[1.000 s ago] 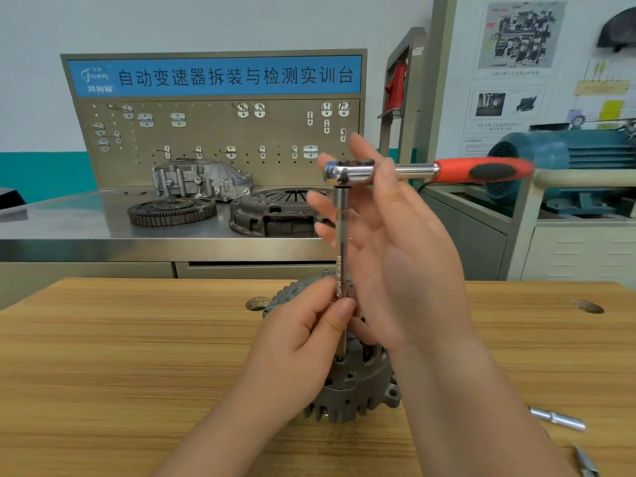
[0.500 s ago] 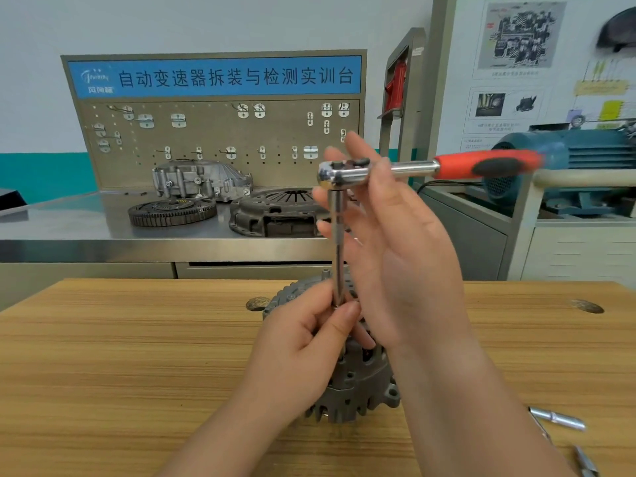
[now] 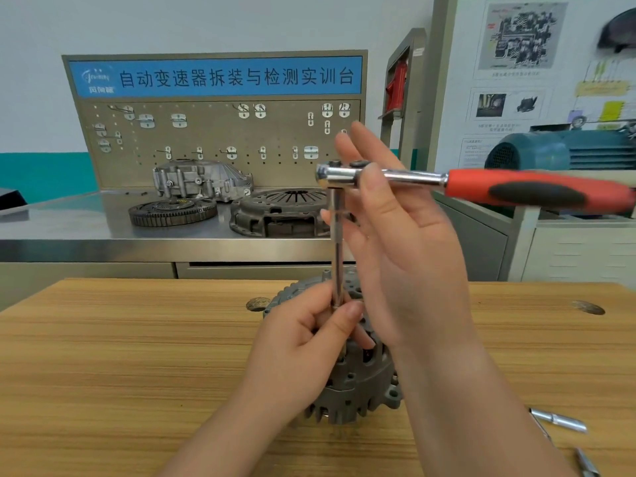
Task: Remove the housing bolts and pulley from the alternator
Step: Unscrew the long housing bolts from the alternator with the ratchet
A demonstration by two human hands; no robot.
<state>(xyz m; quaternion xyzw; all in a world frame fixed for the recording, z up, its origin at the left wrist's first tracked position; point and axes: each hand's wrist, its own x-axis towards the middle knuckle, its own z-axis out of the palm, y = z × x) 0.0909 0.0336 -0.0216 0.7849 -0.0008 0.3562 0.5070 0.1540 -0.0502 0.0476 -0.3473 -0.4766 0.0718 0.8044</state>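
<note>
The alternator stands on a wooden table. Straight above it rises a slim extension bar. The left hand pinches the bar just over the alternator's top and hides its lower end. A ratchet caps the bar, its red-and-black handle pointing to the alternator's right. The right hand is at the ratchet head, fingers straight behind it, thumb across the neck, seemingly pinching it. Small metal bits lie on the table right of the alternator.
</note>
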